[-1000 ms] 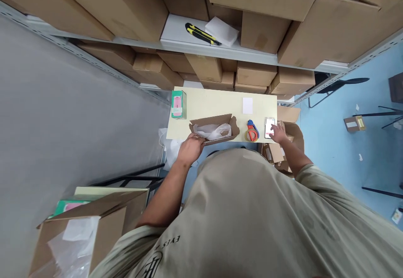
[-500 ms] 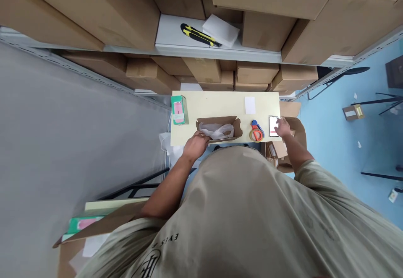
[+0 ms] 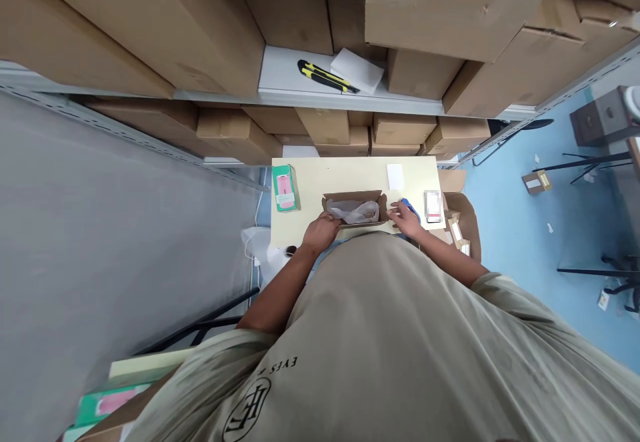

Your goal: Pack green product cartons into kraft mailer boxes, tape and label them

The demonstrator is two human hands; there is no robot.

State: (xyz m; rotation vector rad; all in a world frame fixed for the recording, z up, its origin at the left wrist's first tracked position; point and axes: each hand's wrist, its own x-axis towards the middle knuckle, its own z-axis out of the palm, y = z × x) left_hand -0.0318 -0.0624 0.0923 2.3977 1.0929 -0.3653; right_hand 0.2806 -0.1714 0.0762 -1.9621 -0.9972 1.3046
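One shirt [image 3: 380, 335] lettered "EYES", left hand [image 3: 320, 232] on cardboard box [image 3: 350, 197].

Cardboard box [image 3: 353, 197], tape dispenser [image 3: 411, 210] crowding right hand [image 3: 405, 221]

you're working in a stockroom packing area: steel shelving [image 3: 320, 99] in front of you is crammed with cardboard cartons [image 3: 450, 22], a yellow-and-black utility knife [image 3: 327, 77] lies on a shelf, and your cream packing table [image 3: 320, 179] holds a tape dispenser [image 3: 411, 210].
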